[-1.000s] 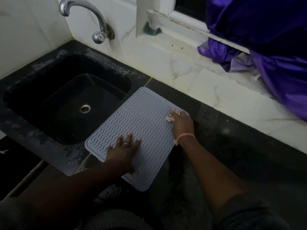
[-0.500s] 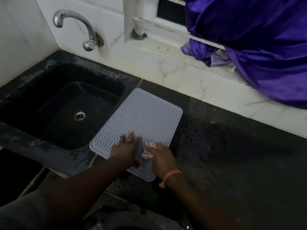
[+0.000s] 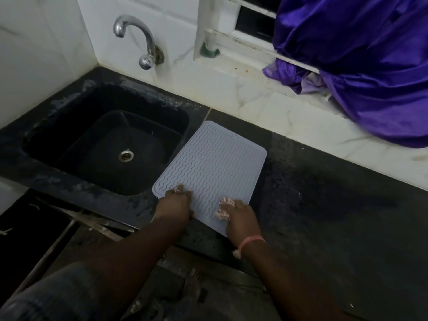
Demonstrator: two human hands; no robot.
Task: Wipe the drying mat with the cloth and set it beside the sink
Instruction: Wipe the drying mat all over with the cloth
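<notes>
Dim, dark foreground; brighter white tiles; wide-angle edge distortion

White marble-veined wall tiles [image 3: 46, 42] at ten o'clock, a chrome tap [image 3: 141, 40] at eleven, purple fabric [image 3: 361, 66] draping the window [image 3: 252, 22] at one, dark countertop [image 3: 335, 205] in dim light.

Mat [image 3: 209, 163] right of sink [image 3: 69, 172]
</notes>
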